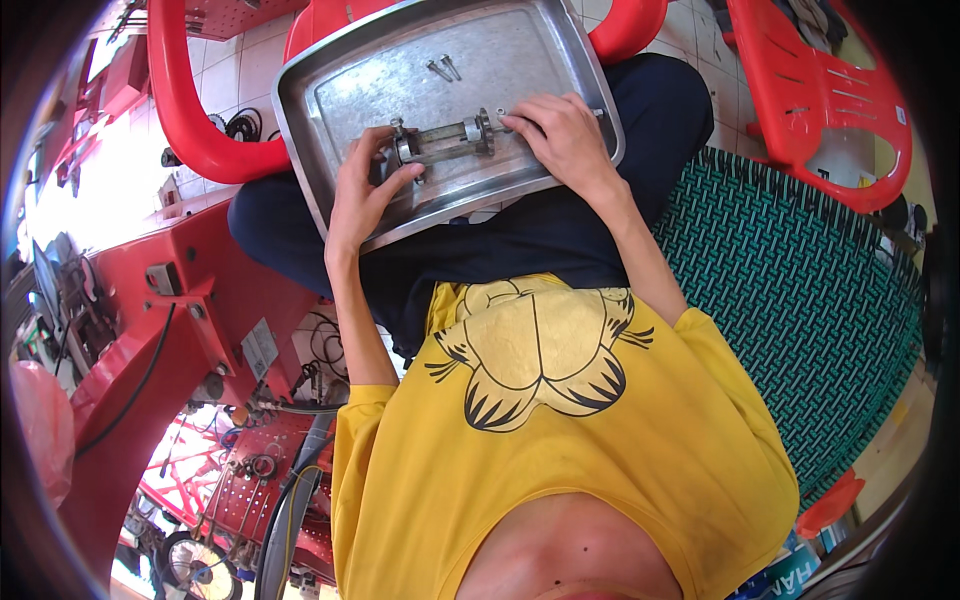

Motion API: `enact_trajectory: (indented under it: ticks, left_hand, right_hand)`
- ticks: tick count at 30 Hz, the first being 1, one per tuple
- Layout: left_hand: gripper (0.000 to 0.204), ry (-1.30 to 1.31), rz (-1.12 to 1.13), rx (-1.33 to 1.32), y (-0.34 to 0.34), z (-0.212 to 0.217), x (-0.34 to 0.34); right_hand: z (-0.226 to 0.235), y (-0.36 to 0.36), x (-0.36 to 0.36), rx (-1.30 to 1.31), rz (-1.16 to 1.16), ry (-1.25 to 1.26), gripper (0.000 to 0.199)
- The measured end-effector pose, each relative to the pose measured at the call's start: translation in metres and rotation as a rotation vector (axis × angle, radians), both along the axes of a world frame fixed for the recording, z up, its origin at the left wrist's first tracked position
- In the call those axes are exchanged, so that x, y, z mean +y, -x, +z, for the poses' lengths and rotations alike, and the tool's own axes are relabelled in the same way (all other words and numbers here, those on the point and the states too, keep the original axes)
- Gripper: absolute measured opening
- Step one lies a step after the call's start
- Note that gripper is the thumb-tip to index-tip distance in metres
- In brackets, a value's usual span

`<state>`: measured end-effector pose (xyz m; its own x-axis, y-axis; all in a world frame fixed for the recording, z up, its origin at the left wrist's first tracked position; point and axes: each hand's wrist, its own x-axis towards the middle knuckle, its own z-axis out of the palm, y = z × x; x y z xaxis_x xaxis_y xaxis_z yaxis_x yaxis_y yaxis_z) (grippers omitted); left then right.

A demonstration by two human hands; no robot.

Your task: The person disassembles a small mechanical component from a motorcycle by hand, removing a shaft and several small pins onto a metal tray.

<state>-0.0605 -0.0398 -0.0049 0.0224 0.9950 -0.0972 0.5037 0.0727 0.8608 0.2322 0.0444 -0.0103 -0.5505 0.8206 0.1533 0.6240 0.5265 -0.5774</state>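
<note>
A metal cylinder [440, 143] with round end plates, long tie rods and a see-through-looking tube lies crosswise in a shallow metal tray [335, 95] over my lap. My left hand [368, 185] grips its left end plate between thumb and fingers. At the other end, my right hand [560, 138] closes over the thin rod that sticks out of the right end plate; the palm hides most of this rod. A small nut [500, 112] shows by the right fingertips. Two bolts [443, 68] lie loose toward the tray's far side.
Red plastic chairs [825, 100] stand at the far side and right. A green woven seat [790, 300] is beside my right arm. At my left is a red metal frame [190, 270] with cables, and a spoked wheel [195, 565] shows low at the left.
</note>
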Motion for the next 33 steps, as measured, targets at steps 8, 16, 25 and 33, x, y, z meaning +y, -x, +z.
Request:
enact_trajectory:
  ticks: [8, 16, 25, 33]
  left_hand:
    - [0.047, -0.149, 0.025, 0.014, -0.003, 0.007, -0.002]
    - [0.047, -0.230, 0.084, -0.126, -0.007, -0.004, 0.000]
    - [0.054, -0.236, 0.093, -0.096, -0.007, -0.005, 0.001]
    - [0.052, -0.183, 0.144, 0.084, -0.011, -0.011, -0.001]
  right_hand:
    - [0.005, 0.003, -0.001, 0.013, 0.022, 0.026, 0.022]
    - [-0.003, 0.004, 0.000, 0.018, 0.040, 0.041, 0.021]
    - [0.007, 0.003, 0.000, -0.022, 0.030, 0.025, 0.020]
    - [0.009, 0.003, -0.001, -0.019, 0.013, -0.069, 0.017]
